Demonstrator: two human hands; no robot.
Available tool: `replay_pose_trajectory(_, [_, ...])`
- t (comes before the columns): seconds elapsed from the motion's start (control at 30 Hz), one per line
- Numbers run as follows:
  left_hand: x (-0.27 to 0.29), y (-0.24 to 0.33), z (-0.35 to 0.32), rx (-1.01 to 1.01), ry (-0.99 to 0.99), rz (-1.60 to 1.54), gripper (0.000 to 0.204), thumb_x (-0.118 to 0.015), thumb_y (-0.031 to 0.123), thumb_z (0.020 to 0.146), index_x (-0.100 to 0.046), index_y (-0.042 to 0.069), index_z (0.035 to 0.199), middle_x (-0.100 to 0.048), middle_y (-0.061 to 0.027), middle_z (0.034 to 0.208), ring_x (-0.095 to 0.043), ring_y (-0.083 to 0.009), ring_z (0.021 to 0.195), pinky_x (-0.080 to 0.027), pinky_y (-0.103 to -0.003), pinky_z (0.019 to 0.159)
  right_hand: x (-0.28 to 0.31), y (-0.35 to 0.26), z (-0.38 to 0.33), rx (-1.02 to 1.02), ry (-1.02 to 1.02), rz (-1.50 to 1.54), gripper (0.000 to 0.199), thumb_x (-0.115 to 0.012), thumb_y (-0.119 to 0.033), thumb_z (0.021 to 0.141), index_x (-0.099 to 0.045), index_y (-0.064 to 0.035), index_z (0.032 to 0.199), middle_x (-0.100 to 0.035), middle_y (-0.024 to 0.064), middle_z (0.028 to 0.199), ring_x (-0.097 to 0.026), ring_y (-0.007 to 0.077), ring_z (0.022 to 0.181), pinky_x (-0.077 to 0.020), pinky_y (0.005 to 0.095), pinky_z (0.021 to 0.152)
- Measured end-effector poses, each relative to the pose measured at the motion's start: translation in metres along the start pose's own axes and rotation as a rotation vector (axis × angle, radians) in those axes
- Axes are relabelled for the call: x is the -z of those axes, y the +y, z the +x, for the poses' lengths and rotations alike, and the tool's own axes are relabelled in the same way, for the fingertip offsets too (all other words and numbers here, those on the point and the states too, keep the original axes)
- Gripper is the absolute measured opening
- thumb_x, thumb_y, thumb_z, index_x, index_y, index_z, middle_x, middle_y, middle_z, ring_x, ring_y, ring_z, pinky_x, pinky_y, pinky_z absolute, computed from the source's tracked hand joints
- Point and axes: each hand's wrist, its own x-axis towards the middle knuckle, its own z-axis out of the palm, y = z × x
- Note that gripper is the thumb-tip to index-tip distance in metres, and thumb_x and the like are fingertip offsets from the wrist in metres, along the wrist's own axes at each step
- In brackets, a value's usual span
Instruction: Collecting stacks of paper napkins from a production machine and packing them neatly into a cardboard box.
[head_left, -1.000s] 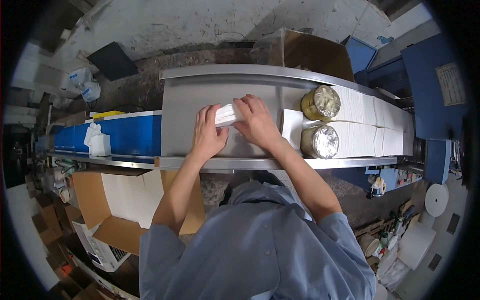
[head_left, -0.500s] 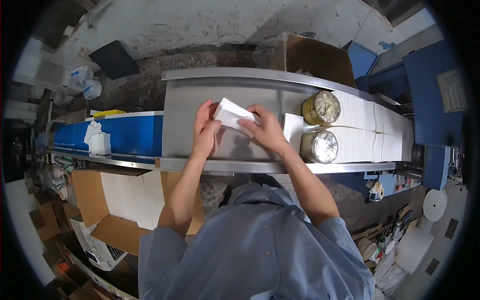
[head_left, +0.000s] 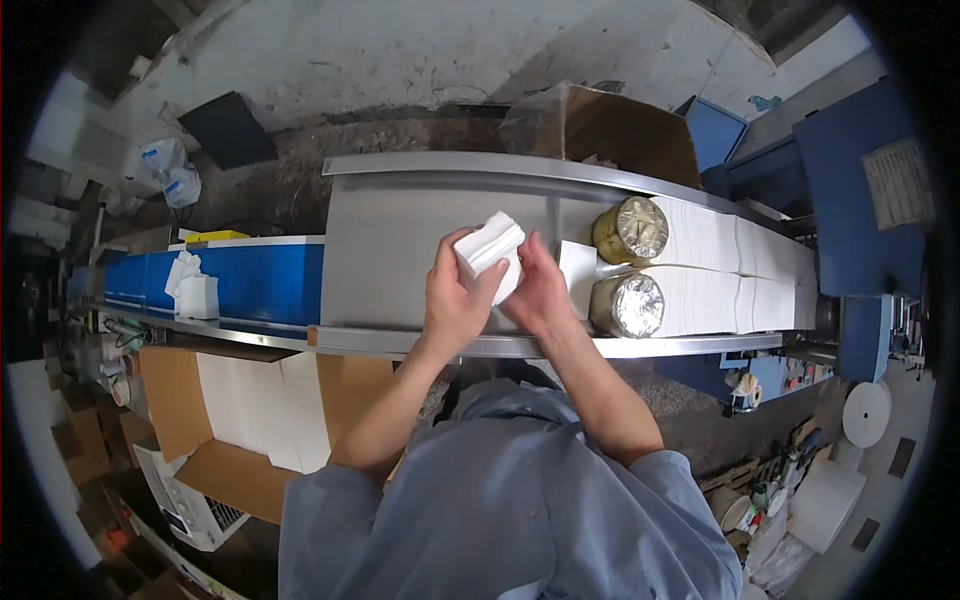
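Above the grey metal table [head_left: 380,270], a small stack of folded white paper napkins [head_left: 490,245] is held tilted between my hands. My left hand [head_left: 460,300] is wrapped round its left side, with the thumb across the near face. On the right side, my right hand [head_left: 541,290] curls against the lower sheets; some of its fingertips are hidden behind the paper. Just right of my hands, two round, foil-topped weights or jars [head_left: 632,230] stand at the front end of two long rows of white folded paper [head_left: 700,235].
To the left, a blue conveyor belt [head_left: 250,285] carries a loose white paper bundle [head_left: 198,297]. An open cardboard box [head_left: 230,455] with white contents stands at the near left. Another cardboard box [head_left: 640,130] sits behind the table. Blue machinery [head_left: 850,180] rises at the right.
The napkin stack has moved slightly right and turned, its folded edges now facing up. My left hand has shifted right with it, and my right hand has rotated along its side.
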Motion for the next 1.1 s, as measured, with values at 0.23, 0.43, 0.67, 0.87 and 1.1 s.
replay_pose_trajectory(0.23, [-0.009,0.004,-0.007,-0.209,-0.023,0.177,0.051,-0.071,0.001,0.093,-0.045,-0.004,0.136,-0.063,-0.0182,0.130,-0.064,-0.0222,0.118,-0.052,-0.035,0.100,-0.001,-0.047,-0.008,-0.420,-0.191,1.229,0.076,-0.043,-0.069,0.102,-0.056,-0.0050,0.139,-0.063,0.0126,0.134,-0.058,0.0306,0.127,-0.0420,0.0504,0.113])
replay_pose_trajectory(0.43, [-0.006,-0.002,-0.008,-0.347,-0.001,0.333,0.049,-0.072,0.000,0.091,-0.047,-0.003,0.133,-0.065,-0.0200,0.130,-0.066,-0.0272,0.117,-0.052,-0.037,0.100,-0.001,-0.043,-0.007,-0.345,-0.232,1.111,0.078,-0.038,-0.070,0.102,-0.053,-0.0049,0.143,-0.063,0.0128,0.133,-0.058,0.0306,0.127,-0.0438,0.0485,0.111])
replay_pose_trajectory(0.67, [0.006,-0.001,-0.006,-0.376,0.003,0.402,0.044,-0.070,-0.002,0.092,-0.048,-0.002,0.131,-0.065,-0.0199,0.129,-0.068,-0.0295,0.115,-0.054,-0.037,0.097,0.006,-0.063,-0.023,0.256,0.020,-0.198,0.053,-0.059,-0.041,0.105,-0.054,-0.0023,0.141,-0.058,0.0145,0.140,-0.055,0.0277,0.131,-0.0431,0.0454,0.112])
replay_pose_trajectory(0.87, [0.009,0.004,-0.009,-0.329,-0.006,0.439,0.043,-0.062,-0.008,0.089,-0.052,0.000,0.130,-0.067,-0.0205,0.124,-0.069,-0.0294,0.112,-0.055,-0.037,0.094,0.005,-0.122,-0.038,0.796,-0.029,-0.745,0.050,-0.080,-0.002,0.081,-0.065,-0.0050,0.128,-0.058,0.0196,0.138,-0.055,0.0394,0.129,-0.0443,0.0491,0.109])
replay_pose_trajectory(1.1, [0.003,0.012,-0.010,-0.162,-0.032,0.369,0.046,-0.068,-0.002,0.086,-0.053,0.001,0.130,-0.067,-0.0202,0.119,-0.068,-0.0390,0.108,-0.055,-0.042,0.091,0.003,-0.125,-0.037,0.890,-0.027,-0.899,0.046,-0.083,0.000,0.075,-0.073,-0.0112,0.119,-0.063,0.0195,0.134,-0.059,0.0427,0.126,-0.0516,0.0495,0.102])
